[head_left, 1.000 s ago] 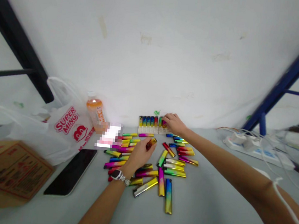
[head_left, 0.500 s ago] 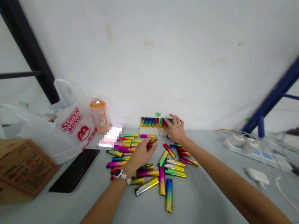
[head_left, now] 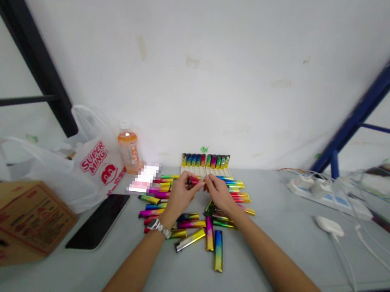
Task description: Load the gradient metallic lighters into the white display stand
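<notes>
My left hand [head_left: 182, 192], with a metal watch [head_left: 158, 226] on the wrist, is closed around a red lighter [head_left: 194, 181]. My right hand [head_left: 218, 191] meets it from the other side, its fingertips pinched at the end of the same lighter, partly hiding it. Just beyond the hands, a pale tray with holes [head_left: 197, 170] carries a back row of upright shiny lighters [head_left: 193, 159]. Around and below both hands lie many loose metallic lighters, among them a blue-gold one [head_left: 218, 251], a magenta one [head_left: 210, 234] and a silver-gold one [head_left: 190, 241].
At left are a cardboard box [head_left: 22, 225], a white plastic bag [head_left: 84, 171], an orange drink bottle [head_left: 129, 148] and a black phone [head_left: 98, 222]. A power strip [head_left: 332, 197] with cables and a white charger [head_left: 329, 225] sit at right. The wall [head_left: 202, 72] rises behind the tray.
My right hand has come back from the tray's right side to meet my left hand, uncovering the upright lighters there. The left hand has stayed nearly in place, a lighter still in it.
</notes>
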Demonstrator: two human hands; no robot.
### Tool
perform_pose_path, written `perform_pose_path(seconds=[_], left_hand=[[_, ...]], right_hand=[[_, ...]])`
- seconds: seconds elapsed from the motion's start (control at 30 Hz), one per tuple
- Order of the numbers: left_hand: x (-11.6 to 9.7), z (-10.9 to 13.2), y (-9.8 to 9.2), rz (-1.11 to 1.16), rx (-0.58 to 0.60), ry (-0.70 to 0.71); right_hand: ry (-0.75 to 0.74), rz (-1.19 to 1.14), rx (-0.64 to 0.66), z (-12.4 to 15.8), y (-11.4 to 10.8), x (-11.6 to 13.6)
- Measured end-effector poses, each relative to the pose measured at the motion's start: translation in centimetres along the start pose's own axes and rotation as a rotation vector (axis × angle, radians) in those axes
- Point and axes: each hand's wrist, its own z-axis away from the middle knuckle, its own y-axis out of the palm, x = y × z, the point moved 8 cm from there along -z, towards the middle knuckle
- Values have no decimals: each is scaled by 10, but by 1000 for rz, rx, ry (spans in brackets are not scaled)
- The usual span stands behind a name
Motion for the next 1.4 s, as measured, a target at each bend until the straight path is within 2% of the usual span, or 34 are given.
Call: perform_pose_path(seconds=[0.07,0.13,0.27,0.37,0.43,0.63,0.8,1.17,1.27,1.4], left_hand=[[3,0,2,80,-19,-8],[3,0,8,110,23,7],[-8,3,21,-50,149,97],[-16,5,23,-135,147,144],[-19,6,20,-119,119,149],[-19,4,9,-88,67,152],[-15,2,5,-180,63,150],[-7,1,9,-261,88,156],[-5,0,9,-274,91,150],[-5,1,10,-314,110,153]], right_hand=[[13,-66,39,3,4,-3],[32,-166,49,5,5,-5],[100,-488,65,7,8,-1],[156,-606,108,9,14,4],[191,-571,67,9,11,3],[196,-380,-177,12,-9,-14],[176,-360,-252,15,-15,-21],[170,-307,-269,15,-18,-24],[197,-372,-236,14,-14,-27],[245,-549,-128,9,-8,-26]])
